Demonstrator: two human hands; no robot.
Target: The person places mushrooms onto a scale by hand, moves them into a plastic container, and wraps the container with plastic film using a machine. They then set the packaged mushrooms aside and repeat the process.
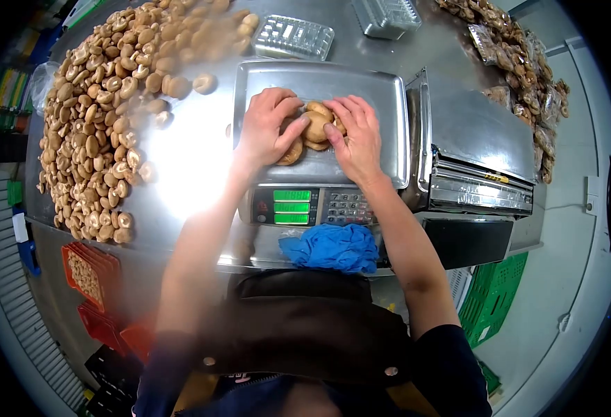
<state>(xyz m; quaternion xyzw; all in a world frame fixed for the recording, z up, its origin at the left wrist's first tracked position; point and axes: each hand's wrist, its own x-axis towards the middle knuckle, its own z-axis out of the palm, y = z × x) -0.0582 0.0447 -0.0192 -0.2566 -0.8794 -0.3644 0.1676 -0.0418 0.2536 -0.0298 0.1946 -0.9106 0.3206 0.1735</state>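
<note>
Your left hand (267, 128) & right hand (356, 135) cup the shiitake mushrooms (314, 126) between them, fingers curled round, on scale pan (382, 94).

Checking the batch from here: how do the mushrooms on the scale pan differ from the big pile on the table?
The mushrooms on the scale pan are a few, cupped between left hand and right hand; the pile on the table is large, spread out and untouched. Both look like the same brown mushrooms.

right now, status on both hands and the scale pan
Left hand and right hand cupped round a clump of mushrooms on the scale pan. Loose mushroom pile off to the left. Nothing blocking.
</note>
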